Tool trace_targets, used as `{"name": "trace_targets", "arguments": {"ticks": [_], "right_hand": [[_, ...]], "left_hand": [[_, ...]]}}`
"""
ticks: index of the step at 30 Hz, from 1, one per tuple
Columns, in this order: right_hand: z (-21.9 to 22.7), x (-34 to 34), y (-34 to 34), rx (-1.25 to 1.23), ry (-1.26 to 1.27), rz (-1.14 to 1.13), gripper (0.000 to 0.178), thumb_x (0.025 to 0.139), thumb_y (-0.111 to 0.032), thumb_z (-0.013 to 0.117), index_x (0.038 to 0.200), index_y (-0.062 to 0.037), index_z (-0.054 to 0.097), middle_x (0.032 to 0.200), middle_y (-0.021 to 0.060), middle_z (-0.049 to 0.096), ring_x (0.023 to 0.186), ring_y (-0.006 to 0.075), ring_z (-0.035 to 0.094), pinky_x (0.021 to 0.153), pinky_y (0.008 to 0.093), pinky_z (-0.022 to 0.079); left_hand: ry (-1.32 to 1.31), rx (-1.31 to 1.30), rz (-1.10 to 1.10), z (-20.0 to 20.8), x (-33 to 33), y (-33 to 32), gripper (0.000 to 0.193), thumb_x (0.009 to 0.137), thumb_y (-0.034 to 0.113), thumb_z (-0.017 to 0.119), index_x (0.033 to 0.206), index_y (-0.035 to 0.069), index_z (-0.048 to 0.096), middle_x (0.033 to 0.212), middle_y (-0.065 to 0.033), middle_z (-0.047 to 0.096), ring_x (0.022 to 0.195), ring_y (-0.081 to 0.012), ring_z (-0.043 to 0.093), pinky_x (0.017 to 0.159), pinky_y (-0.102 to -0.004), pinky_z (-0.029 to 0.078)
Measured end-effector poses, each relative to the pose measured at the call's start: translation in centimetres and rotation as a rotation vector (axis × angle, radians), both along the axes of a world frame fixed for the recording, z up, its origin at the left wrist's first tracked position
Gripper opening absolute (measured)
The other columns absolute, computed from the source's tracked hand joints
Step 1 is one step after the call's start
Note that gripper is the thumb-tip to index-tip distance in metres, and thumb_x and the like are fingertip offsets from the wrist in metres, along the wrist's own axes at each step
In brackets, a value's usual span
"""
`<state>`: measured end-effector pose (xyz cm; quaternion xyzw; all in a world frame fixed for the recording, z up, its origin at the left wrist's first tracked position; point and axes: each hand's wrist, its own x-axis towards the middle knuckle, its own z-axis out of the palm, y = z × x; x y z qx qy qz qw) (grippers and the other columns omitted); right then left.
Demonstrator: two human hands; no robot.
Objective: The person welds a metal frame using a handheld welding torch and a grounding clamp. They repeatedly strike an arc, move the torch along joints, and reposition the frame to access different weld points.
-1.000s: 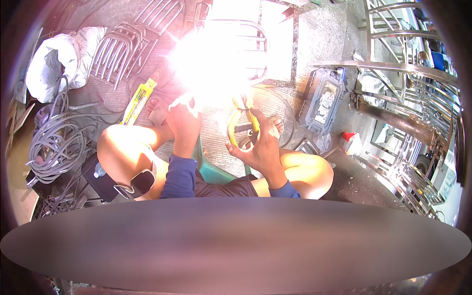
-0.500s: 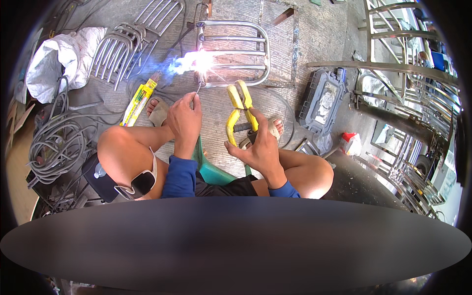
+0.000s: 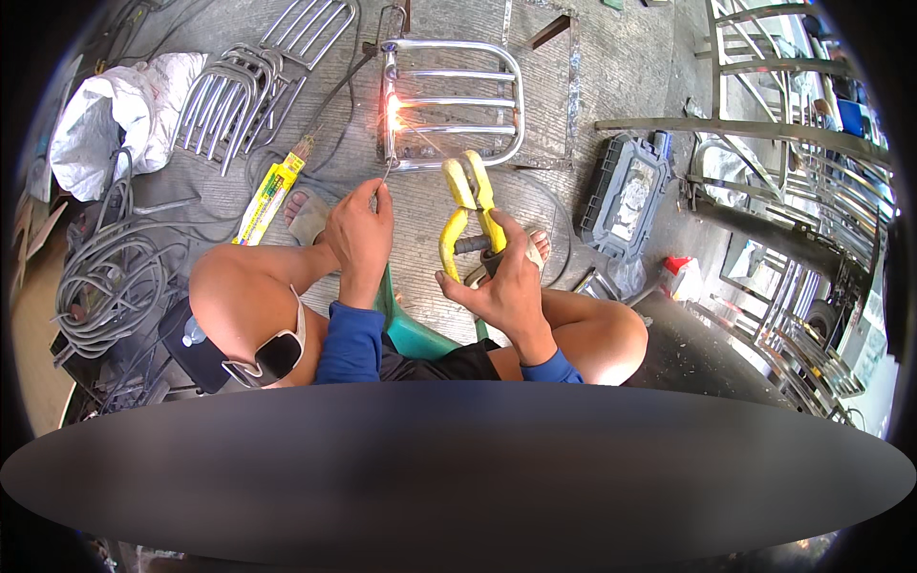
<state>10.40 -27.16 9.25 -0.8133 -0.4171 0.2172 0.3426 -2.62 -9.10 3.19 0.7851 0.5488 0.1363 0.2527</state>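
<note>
A shiny tubular metal rack (image 3: 520, 105) lies on the floor in front of me. Its left crosspiece has an orange glowing spot (image 3: 394, 113) with a few sparks. My right hand (image 3: 503, 279) is wrapped round the handle of a yellow welding electrode holder (image 3: 449, 250). From the holder's jaws a thin electrode (image 3: 432, 145) slants up left toward the glow. My left hand (image 3: 359, 231) is closed in a pinch on a thin metal rod (image 3: 387, 173), whose tip reaches the rack's lower left corner. Whether that tip touches the rack, I cannot tell.
More tubular racks (image 3: 224, 110) lie upper left, near a white sack (image 3: 143, 115). A yellow electrode packet (image 3: 267, 202) and coiled grey cable (image 3: 105, 272) are at left. Right are a black tool case (image 3: 626, 196) and metal frames (image 3: 735, 129). Sunglasses (image 3: 272, 358) hang by my left knee.
The bright white-blue arc and its smoke have died down to a small orange glow. Both hands have stayed almost in place; the electrode holder has shifted only slightly.
</note>
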Motion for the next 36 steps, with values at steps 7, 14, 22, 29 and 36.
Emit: {"name": "trace_targets", "arguments": {"ticks": [7,14,22,29,36], "right_hand": [[0.1,0.1,0.0,-0.006,-0.03,0.03,0.107,0.072,-0.045,0.098,0.148,0.0008,0.038,0.117,0.0257,0.071,0.088,0.0364,0.077,0.076,0.0445,0.063],[-0.1,0.0,-0.2,-0.061,0.043,0.003,0.105,0.072,-0.049,0.094,0.152,-0.0043,0.042,0.131,0.0227,0.07,0.104,0.0384,0.078,0.083,0.0465,0.065],[0.0,0.0,-0.2,-0.066,0.039,-0.005,0.103,0.073,-0.049,0.093,0.151,-0.0039,0.043,0.128,0.0236,0.071,0.104,0.0396,0.078,0.083,0.0471,0.065],[0.0,0.0,-0.3,-0.066,-0.006,0.016,0.103,0.074,-0.05,0.094,0.153,-0.0084,0.042,0.116,0.0183,0.074,0.086,0.0277,0.08,0.07,0.0393,0.064],[0.3,0.0,-0.1,-0.118,0.048,0.002,0.104,0.074,-0.05,0.094,0.153,-0.0091,0.041,0.109,0.0178,0.073,0.079,0.0272,0.077,0.066,0.0405,0.063]], "left_hand": [[-0.019,-0.022,-0.007,0.1,0.1,0.0,0.022,0.098,0.023,0.072,0.108,0.006,0.081,0.097,-0.0214,0.079,0.087,-0.0427,0.076,0.077,-0.0503,0.059],[-0.016,-0.002,-0.015,0.2,0.1,0.0,0.022,0.097,0.022,0.072,0.108,0.005,0.081,0.098,-0.0218,0.079,0.088,-0.0423,0.076,0.078,-0.0493,0.06],[-0.042,0.0,-0.009,-0.1,0.0,-0.1,0.022,0.097,0.022,0.073,0.108,0.005,0.081,0.096,-0.0215,0.079,0.086,-0.0421,0.076,0.076,-0.0489,0.06],[0.015,-0.097,-0.065,-0.2,-0.9,-0.1,0.027,0.094,0.022,0.075,0.118,0.011,0.079,0.103,-0.0172,0.08,0.092,-0.0398,0.076,0.081,-0.048,0.059],[0.011,-0.054,-0.069,-0.2,-0.7,-0.3,0.033,0.086,0.016,0.079,0.119,0.011,0.077,0.094,-0.0141,0.078,0.09,-0.0367,0.076,0.079,-0.046,0.059]]}}
